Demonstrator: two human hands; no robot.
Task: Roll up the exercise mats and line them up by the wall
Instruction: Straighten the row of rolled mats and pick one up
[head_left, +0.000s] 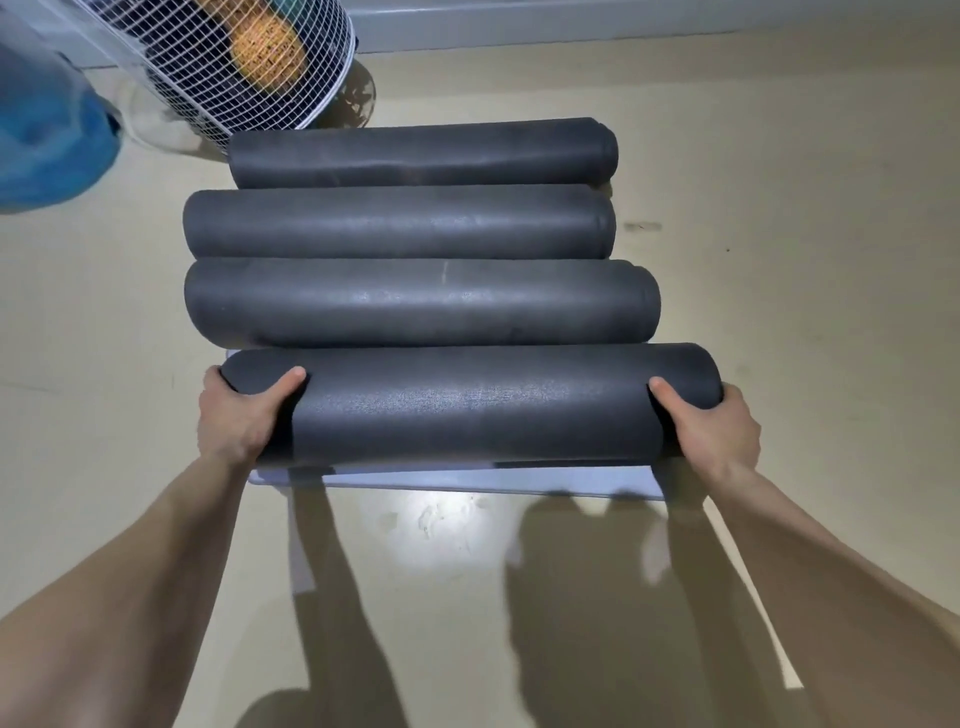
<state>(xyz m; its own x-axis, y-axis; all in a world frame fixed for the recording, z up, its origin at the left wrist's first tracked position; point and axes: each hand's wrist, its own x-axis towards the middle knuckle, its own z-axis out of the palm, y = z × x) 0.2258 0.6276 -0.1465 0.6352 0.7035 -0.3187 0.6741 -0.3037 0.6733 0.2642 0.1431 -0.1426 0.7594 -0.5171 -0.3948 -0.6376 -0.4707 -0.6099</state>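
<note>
With the left hand (236, 415) and right hand (714, 428) gripping the rolled mat (467, 405) ends, any slackened grip may let it unroll against the three mats (415, 301) just beyond.

Place: a gym or exercise room, by the look of it.
Floor: glossy beige floor (779, 322), light bouncing off it.
Gear: rolled black mats (405, 223) side by side, white wire basket (317, 98) holding an orange ball (262, 49).
</note>
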